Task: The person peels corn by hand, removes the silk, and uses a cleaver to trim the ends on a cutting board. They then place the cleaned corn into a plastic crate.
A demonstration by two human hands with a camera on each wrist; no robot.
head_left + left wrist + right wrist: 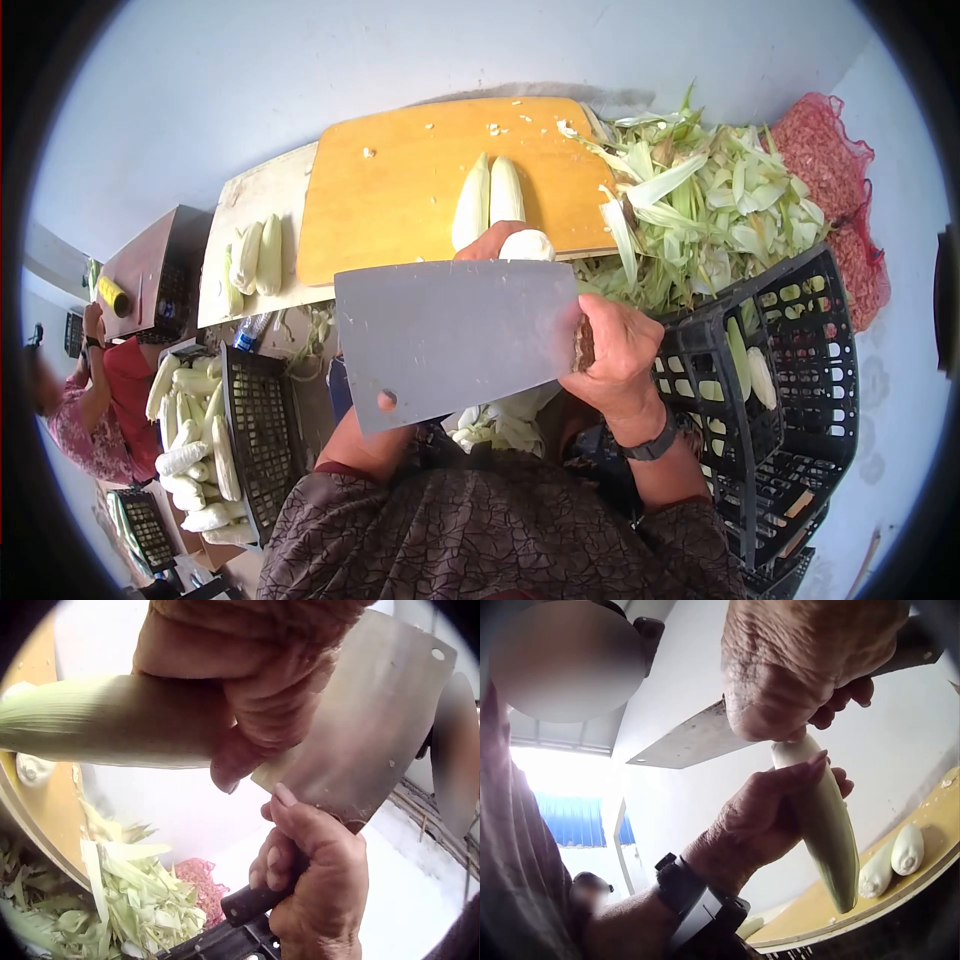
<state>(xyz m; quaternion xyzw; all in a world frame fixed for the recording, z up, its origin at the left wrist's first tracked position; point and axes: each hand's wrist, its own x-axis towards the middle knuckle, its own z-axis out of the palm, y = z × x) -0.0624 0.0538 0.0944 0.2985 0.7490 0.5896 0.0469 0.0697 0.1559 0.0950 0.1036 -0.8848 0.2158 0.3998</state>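
Note:
My right hand (618, 360) grips the dark handle of a broad cleaver (450, 335), its wide blade spread across the front of my body. Behind the blade, my left hand (488, 242) holds an ear of corn (829, 832) wrapped in pale green husk. The ear's cut white end (527, 245) shows just over the blade's top edge. In the right wrist view, the ear slants down from the left hand (761, 810), with the right hand (802, 671) close at its upper end. Two husked-over corn ears (507, 190) lie side by side on the yellow board (380, 210).
Loose husks (720, 200) are heaped right of the board, beside a red mesh sack (820, 150). A black crate (800, 400) stands at my right; another crate (265, 430) full of corn stands left. More ears (268, 255) lie on the pale board. Another person (100, 400) is at far left.

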